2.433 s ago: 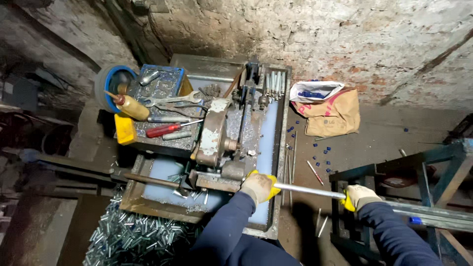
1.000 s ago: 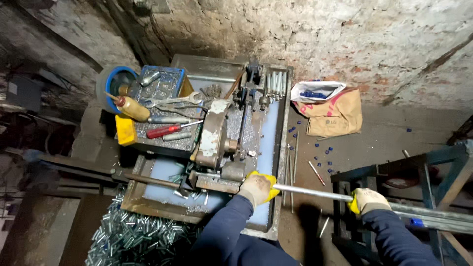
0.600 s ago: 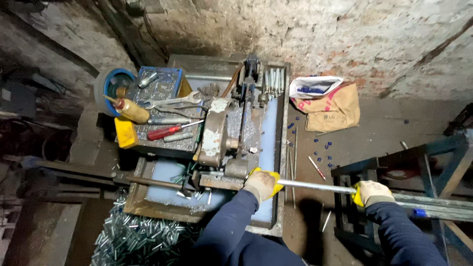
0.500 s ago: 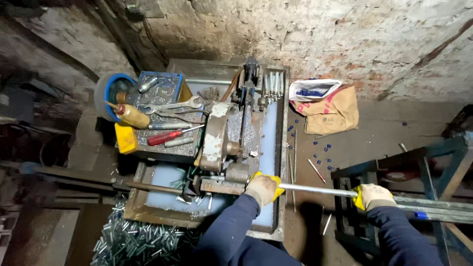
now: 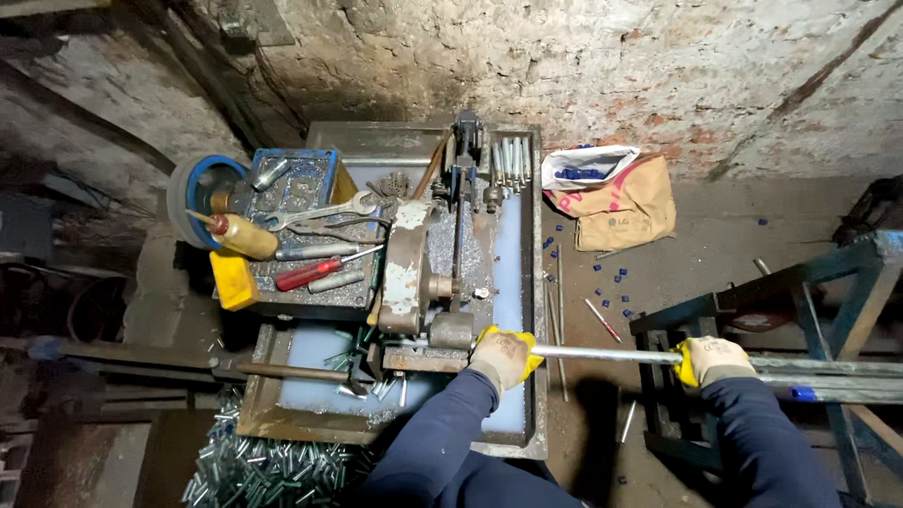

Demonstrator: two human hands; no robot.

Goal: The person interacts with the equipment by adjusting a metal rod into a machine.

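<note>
A long shiny metal rod [image 5: 611, 355] runs level from a blue steel stand at the right into a worn cutting machine [image 5: 423, 273] mounted on a metal tray [image 5: 532, 282]. My left hand [image 5: 503, 356], in a yellow and grey glove, grips the rod right beside the machine's clamp. My right hand [image 5: 710, 360], gloved the same way, grips the rod further right, at the stand. Both sleeves are dark blue. The rod's far end is hidden inside the machine.
A tool box [image 5: 301, 235] with a wrench, a red-handled screwdriver and an oil bottle sits left of the machine. Several cut metal pieces [image 5: 254, 461] lie heaped on the floor at lower left. A paper bag [image 5: 611, 202] and scattered blue caps lie at the wall. Blue stand [image 5: 809, 301] at right.
My view has shifted a little. Both hands stay on the rod, and my right hand has slid slightly further right along it.
</note>
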